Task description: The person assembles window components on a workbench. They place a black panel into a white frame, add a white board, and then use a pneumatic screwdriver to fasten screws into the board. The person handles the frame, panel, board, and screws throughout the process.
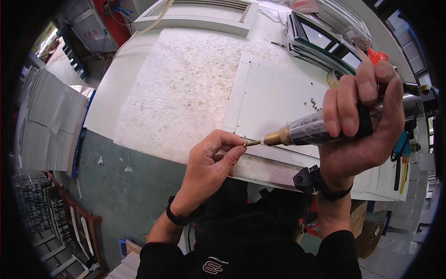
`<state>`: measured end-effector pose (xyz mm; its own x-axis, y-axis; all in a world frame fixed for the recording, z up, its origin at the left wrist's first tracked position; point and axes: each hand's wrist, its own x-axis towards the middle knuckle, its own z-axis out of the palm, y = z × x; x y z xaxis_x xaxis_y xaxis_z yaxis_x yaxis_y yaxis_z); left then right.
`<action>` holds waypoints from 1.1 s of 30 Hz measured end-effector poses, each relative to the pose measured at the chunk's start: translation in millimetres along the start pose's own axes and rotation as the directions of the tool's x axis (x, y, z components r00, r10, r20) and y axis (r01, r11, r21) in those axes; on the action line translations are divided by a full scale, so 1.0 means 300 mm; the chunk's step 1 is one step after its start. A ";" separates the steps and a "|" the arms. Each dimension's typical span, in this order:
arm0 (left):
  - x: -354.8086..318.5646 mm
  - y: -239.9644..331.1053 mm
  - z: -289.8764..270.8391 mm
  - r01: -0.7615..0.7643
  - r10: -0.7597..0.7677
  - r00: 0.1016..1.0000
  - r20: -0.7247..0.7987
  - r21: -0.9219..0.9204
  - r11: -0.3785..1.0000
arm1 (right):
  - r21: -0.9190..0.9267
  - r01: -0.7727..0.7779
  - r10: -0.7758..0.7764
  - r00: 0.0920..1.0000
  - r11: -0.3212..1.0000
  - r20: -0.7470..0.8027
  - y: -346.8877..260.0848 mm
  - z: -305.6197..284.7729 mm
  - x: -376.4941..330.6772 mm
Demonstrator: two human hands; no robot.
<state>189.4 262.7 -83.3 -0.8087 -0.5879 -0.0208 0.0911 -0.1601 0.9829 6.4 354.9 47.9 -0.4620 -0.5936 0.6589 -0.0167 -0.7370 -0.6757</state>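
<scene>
My right hand [364, 104] is wrapped round a cylindrical power screwdriver [306, 130] with a brass-coloured nose, held almost level and pointing left. Its thin bit [254, 143] reaches my left hand [211, 160]. There my thumb and forefinger pinch a small screw [245, 145] at the bit's tip; the fingers partly hide it. Below and beyond the tool lies a flat white panel [274, 93] with small holes along its left edge. Several loose screws [313, 104] lie in a little heap on it, near the screwdriver.
A stained white foam sheet [172, 93] covers the table under the panel. A white louvred frame [195, 18] stands at the back, stacked dark-edged frames [320, 42] at the back right, with a tape roll [333, 78] beside them. Stacked white sheets [49, 121] stand left, across the green floor [125, 172].
</scene>
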 end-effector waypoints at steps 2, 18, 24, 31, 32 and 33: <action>0.001 0.000 0.000 -0.001 0.001 1.000 0.007 -0.004 1.000 | 0.008 -0.010 0.010 1.000 1.000 -0.005 0.003 0.003 0.000; 0.077 0.030 -0.037 -0.432 0.441 0.878 0.188 0.710 0.556 | -0.241 -0.189 0.182 0.982 0.952 -0.053 0.035 0.122 0.034; 0.090 0.021 -0.041 -0.424 0.393 0.892 0.224 0.718 0.552 | -0.261 -0.229 0.221 0.973 0.938 -0.060 0.028 0.159 0.028; 0.083 0.020 -0.050 -0.402 0.367 0.905 0.215 0.714 0.573 | -0.282 -0.215 0.187 0.974 0.935 -0.126 0.053 0.168 0.013; 0.084 0.016 -0.051 -0.403 0.366 0.905 0.215 0.710 0.577 | -0.283 -0.215 0.184 0.974 0.935 -0.133 0.055 0.171 0.011; 0.084 0.015 -0.053 -0.403 0.366 0.905 0.216 0.707 0.581 | -0.277 -0.225 0.198 0.973 0.934 -0.122 0.051 0.172 0.013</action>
<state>178.6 234.7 -82.4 -0.8242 -0.4197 0.3803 -0.0316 0.7044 0.7091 50.2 324.6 57.0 -0.5611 -0.6836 0.4668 -0.1570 -0.4658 -0.8709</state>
